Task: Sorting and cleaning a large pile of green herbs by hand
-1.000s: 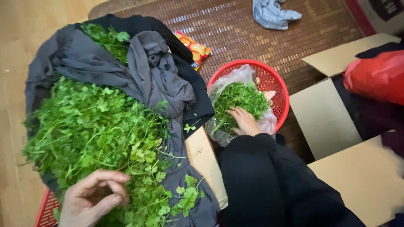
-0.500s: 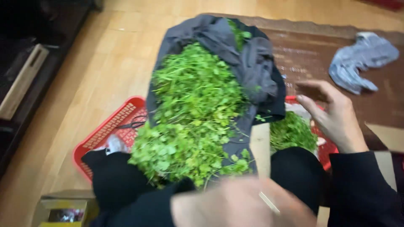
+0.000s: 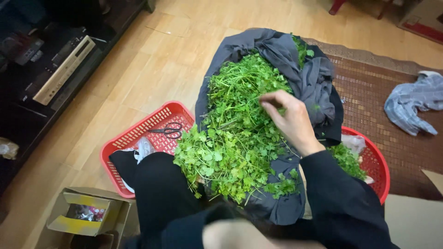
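1. Head view, nearest first: a blurred pale shape at the bottom edge is probably my left hand (image 3: 240, 235); it is too smeared for me to tell whether it is open or closed, or holding anything.
2. My knees in black fabric flank the work, so the pile sits within easy reach of both arms.
3. My right hand (image 3: 288, 121) rests on the heap of coriander (image 3: 235, 138), fingers curled down and loosely pinched into the stems; whether it actually grips a sprig I cannot tell.
4. The coriander is leafy, soft, thin-stemmed, lying on a limp dark grey cloth (image 3: 314, 78) whose folds cup it and keep leaves off the wooden floor (image 3: 152, 69).
5. A rigid red lattice basket (image 3: 147, 127) at my left holds black-handled scissors (image 3: 168, 131); a round red basket (image 3: 376, 163) at my right, lined with thin plastic, holds more greens.
6. Farther off, a crumpled grey-blue rag (image 3: 413, 103) lies on the woven brown mat (image 3: 369, 106).
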